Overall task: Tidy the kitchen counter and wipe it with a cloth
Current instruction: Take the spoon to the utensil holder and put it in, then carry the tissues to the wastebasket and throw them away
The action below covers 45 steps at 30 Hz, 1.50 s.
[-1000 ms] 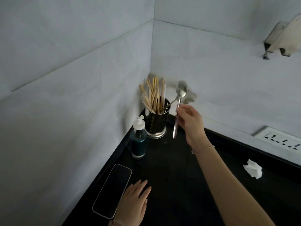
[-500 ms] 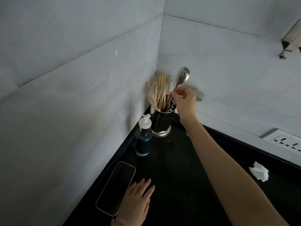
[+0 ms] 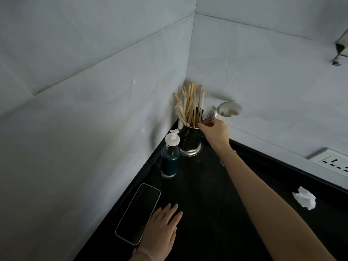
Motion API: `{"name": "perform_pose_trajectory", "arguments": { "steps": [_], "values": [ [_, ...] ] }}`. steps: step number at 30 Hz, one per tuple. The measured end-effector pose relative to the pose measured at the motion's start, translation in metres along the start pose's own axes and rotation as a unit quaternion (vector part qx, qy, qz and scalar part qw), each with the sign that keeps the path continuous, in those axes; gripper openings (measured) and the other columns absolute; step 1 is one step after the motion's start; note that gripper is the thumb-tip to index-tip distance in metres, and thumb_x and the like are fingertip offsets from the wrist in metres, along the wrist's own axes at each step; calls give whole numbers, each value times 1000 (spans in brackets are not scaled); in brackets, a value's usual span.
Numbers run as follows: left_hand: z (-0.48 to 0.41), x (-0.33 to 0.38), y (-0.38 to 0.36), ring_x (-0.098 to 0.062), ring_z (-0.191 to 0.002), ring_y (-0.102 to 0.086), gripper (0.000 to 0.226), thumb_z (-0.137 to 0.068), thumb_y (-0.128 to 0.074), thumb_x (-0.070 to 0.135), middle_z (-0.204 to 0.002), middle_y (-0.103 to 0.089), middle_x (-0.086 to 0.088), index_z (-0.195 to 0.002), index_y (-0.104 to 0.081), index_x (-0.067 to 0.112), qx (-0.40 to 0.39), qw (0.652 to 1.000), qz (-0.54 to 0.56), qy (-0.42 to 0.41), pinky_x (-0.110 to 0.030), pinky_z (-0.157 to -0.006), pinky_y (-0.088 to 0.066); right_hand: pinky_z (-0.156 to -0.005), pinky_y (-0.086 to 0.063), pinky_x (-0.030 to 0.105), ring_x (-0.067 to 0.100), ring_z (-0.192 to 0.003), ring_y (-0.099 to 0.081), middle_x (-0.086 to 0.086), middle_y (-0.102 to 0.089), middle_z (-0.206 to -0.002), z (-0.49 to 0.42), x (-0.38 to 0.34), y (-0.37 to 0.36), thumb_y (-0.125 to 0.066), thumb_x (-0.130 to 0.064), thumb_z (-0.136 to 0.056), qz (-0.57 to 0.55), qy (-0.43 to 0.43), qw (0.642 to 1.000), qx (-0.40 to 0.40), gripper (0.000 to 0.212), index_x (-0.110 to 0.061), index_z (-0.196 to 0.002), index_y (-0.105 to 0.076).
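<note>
A metal utensil holder [image 3: 190, 140] stands in the corner of the black counter [image 3: 216, 204], filled with several wooden chopsticks [image 3: 190, 106]. My right hand [image 3: 216, 132] is at its rim, fingers pinched on a steel spoon [image 3: 210, 113] whose handle is down inside the holder. A larger spoon bowl [image 3: 229, 109] sticks out just behind it. My left hand [image 3: 162, 228] lies flat on the counter with its fingers spread, touching the edge of a phone [image 3: 138, 211].
A dark teal bottle [image 3: 170, 162] with a white cap stands just left of the holder. A crumpled white tissue [image 3: 304, 198] lies on the counter at the right. A wall socket [image 3: 333, 161] and a wall-mounted fitting [image 3: 341, 48] are on the right wall.
My right hand lifted the spoon from beside the holder, brought it over the rim and lowered it handle-first inside. My left hand stayed beside the phone.
</note>
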<state>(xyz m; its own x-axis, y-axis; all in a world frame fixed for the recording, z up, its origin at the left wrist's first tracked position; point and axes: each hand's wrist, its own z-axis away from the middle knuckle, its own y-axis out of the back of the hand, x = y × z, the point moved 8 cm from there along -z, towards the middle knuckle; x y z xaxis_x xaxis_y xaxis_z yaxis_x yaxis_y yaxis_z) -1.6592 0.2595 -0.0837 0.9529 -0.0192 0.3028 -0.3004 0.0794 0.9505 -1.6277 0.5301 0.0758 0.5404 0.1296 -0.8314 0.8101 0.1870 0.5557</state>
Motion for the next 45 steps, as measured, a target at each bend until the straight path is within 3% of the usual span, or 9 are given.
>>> {"name": "perform_pose_trajectory", "arguments": {
  "steps": [7,11,21,26,29,32,35,40,45],
  "values": [
    [1,0,0,-4,-113,-58,59,-61,-72,43,-126,-59,16,-116,-53,39,3,1000,2,-2,-24,-91,-48,-49,-35,19,9,-63,-53,-4,-58,-68,1,5,-3,-63,-28,-82,-8,-21,1000,10,21,-9,-91,-64],
    [0,-1,-1,-4,-113,-58,60,-60,-72,45,-126,-59,16,-117,-52,39,-1,1000,-5,0,-24,-91,-46,-53,-37,19,12,-71,-57,1,-65,-83,2,8,-5,-62,-30,-84,-14,-20,1000,5,27,-11,-102,-64],
    [1,0,1,-4,-112,-59,60,-59,-76,42,-124,-61,16,-115,-55,39,-6,1000,-19,1,-25,-90,-49,-71,-48,25,14,-79,-62,2,-65,-84,24,28,13,-62,-26,-85,-33,-16,999,-31,44,-16,-126,-51],
    [4,1,4,-6,-113,-59,56,-64,-73,39,-124,-61,13,-117,-54,36,-5,999,-33,0,-26,-90,-50,-66,-43,15,6,-84,-60,-4,-63,-93,82,62,30,-59,-24,-88,28,-25,997,-68,31,-21,-119,-56],
    [5,0,9,-8,-113,-59,45,-73,-60,36,-125,-61,11,-118,-55,33,4,999,-50,6,-28,-92,-49,-74,-47,17,4,-90,-60,-6,-63,-100,139,105,38,-59,-23,-88,72,-75,992,-78,29,-23,-117,-57],
    [5,-1,10,-13,-119,-56,51,-74,-67,32,-131,-57,6,-123,-55,29,-15,998,-51,27,-31,-98,-42,-85,-49,19,3,-99,-60,-10,-63,-106,205,147,50,-60,-23,-87,129,-108,984,-60,29,-25,-116,-58],
    [6,-2,8,-18,-134,-38,48,-88,-50,29,-146,-38,4,-135,-42,25,-7,999,-42,26,-34,-108,-26,-91,-43,15,1,-110,-53,-14,-57,-119,270,174,64,-57,-25,-89,209,-104,972,-35,34,-26,-123,-55],
    [6,-1,6,-21,-139,-28,47,-93,-41,27,-150,-33,-1,-139,-35,21,1,999,-21,27,-35,-112,-21,-106,-27,14,2,-130,-38,-13,-46,-139,341,202,85,-51,-29,-92,263,-118,957,2,42,-27,-134,-47],
    [1,3,9,-20,-142,-20,48,-95,-35,30,-153,-25,-2,-141,-30,20,-24,999,-24,39,-35,-116,-22,-111,-9,14,2,-141,-21,-15,-28,-151,358,208,81,-43,-31,-95,281,-97,954,-26,46,-28,-141,-37]
  ]
}}
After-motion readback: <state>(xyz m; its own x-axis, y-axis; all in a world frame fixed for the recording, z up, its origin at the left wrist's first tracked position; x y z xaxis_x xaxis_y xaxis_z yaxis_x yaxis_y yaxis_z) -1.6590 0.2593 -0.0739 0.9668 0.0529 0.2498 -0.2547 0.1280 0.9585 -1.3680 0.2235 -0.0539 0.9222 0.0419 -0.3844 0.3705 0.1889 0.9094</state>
